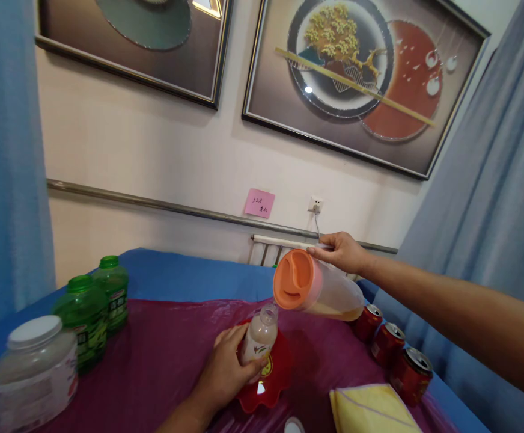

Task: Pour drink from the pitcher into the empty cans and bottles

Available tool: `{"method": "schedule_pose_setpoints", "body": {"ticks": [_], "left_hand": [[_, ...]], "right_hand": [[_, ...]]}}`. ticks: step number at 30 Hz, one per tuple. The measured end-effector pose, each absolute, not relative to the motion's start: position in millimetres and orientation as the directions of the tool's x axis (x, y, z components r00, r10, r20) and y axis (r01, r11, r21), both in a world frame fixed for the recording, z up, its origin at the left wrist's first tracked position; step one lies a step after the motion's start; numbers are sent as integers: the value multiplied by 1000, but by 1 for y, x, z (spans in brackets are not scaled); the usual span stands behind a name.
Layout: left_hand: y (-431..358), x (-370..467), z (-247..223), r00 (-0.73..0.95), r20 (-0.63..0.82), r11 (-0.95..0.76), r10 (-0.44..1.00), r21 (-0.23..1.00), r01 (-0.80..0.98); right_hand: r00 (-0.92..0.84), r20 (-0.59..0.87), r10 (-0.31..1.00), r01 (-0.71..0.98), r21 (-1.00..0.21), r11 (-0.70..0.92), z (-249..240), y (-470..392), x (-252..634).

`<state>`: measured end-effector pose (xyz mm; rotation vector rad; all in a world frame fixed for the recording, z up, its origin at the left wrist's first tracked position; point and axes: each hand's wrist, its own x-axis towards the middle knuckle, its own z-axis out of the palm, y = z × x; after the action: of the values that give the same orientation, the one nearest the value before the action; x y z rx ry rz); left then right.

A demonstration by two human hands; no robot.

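Observation:
My right hand (344, 252) is closed round the handle of a clear plastic pitcher (334, 294) with an orange lid (294, 279). The pitcher is tipped to the left, and a little yellowish liquid lies along its lower side. Its lid edge is right by the mouth of a small clear bottle (262, 331). My left hand (228, 367) wraps round that bottle, which leans slightly and has no cap on. Beneath the bottle is a red scalloped plate (277, 373). Whether liquid is running into the bottle is hard to make out.
Two green bottles (84, 313) and a white-lidded jar (36, 373) stand at left. Several red cans (388, 343) line the right, near a folded yellow cloth (372, 409). A white cap (293, 426) lies in front. Purple plastic sheeting (167, 337) covers the blue-draped surface.

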<state>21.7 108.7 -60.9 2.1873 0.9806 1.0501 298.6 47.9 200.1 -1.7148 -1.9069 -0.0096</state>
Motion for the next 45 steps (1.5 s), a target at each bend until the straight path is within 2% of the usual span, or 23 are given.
{"method": "schedule_pose_setpoints", "body": {"ticks": [17,33,45], "left_hand": [[111,22,-65,415,492,-638,765,666,387],[107,21,-58,445,436,-607,783,694,387],[108,21,-60,427,457,-614,780,688,387]], "right_hand": [[-14,410,912,913,-366,179,200,48,300],[-17,410,912,915,-360,180,199,47,301],[-21,427,904,920,-345,185,200,46,300]]}}
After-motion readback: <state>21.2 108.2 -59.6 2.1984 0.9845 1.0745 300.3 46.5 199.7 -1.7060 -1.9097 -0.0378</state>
